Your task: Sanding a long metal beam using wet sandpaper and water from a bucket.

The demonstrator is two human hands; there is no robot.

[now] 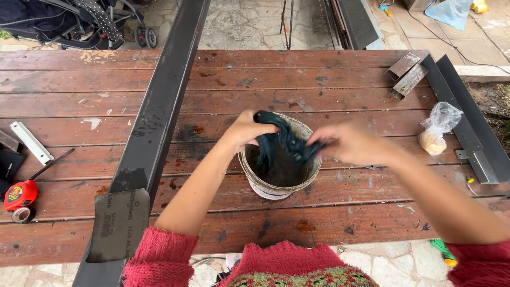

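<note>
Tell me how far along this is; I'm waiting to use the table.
Done: the dark beam shows wet smears. In hand: left hand and right hand hold a dark soaked rag over the bucket. Left: likely the rest of the beam; sandpaper lies on it.

A big wooden table (329,85) made of red-brown planks stands outside in soft daylight. Its top has dark stains and spots of old paint. A long black metal beam (164,101) lies across it. The ground past the table is grey stone (244,24), and pale tiles (457,45) lie to the right. A dark stroller (79,21) is parked at the back on the left. More stone (393,263) shows below the table.
</note>
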